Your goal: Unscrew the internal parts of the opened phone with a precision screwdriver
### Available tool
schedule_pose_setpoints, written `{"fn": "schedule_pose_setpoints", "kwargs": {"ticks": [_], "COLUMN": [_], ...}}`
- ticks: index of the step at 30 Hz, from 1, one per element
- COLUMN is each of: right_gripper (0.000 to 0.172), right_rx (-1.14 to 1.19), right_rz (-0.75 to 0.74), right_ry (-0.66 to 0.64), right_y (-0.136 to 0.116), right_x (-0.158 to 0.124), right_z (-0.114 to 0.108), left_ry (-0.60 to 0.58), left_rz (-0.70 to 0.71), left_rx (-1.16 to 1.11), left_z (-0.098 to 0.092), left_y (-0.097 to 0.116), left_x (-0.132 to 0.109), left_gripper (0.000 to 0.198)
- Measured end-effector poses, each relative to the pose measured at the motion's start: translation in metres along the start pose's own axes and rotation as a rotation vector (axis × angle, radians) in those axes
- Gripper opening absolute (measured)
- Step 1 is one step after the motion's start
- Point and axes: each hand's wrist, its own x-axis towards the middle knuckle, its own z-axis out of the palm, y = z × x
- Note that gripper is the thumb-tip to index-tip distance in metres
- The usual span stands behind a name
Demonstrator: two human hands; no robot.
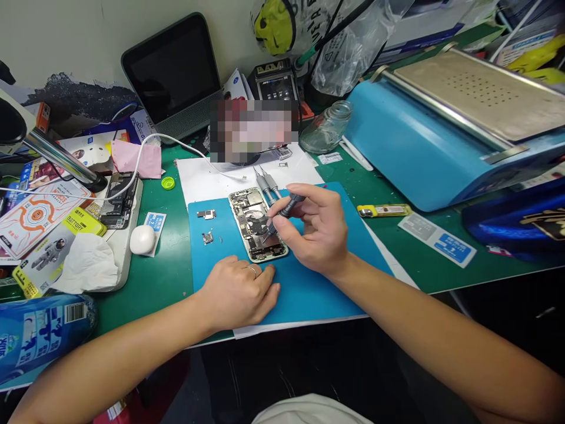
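Note:
A screwdriver (289,206) is gripped between the thumb and fingers of my right hand (315,229). Its thin tip points down at the lower part of an opened phone (253,221) with bare inner parts. My left hand (242,290) rests palm down on the blue mat (309,300), just below the phone, fingers curled in; nothing shows in it. Two more screwdrivers (267,184) lie beside the phone's upper right edge. Left of the phone are two small circuit board pieces, an upper one (205,214) and a lower one (207,238), with tiny bits nearby.
A large blue machine with a metal plate (419,147) fills the right back. A glass jar (326,126), a yellow cutter (384,210), a white earbud case (142,239) and another opened phone (120,206) surround the mat. A white cable (172,139) crosses the back left.

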Motion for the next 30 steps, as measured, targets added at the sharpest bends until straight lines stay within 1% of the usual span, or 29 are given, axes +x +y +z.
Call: {"fn": "schedule_pose_setpoints", "kwargs": {"ticks": [15,24,30], "right_gripper": [0.043,0.048,0.048], "right_rx": [-0.004,-0.015,-0.016], "right_rz": [0.034,0.008,0.027], "right_ry": [-0.002,-0.011,-0.027], "right_y": [0.0007,0.0011,0.0011], "right_x": [-0.0026,-0.0028,-0.0033], "right_z": [0.0003,-0.0002,-0.0011], "left_ry": [-0.057,-0.051,-0.030], "left_rz": [-0.017,-0.013,-0.009], "left_rx": [-0.004,-0.002,0.002], "left_z": [-0.0012,-0.0004,-0.0010], "left_y": [-0.0003,-0.0001,-0.0003], "left_x": [0.0011,0.0013,0.0010], "left_gripper": [0.030,0.032,0.033]}}
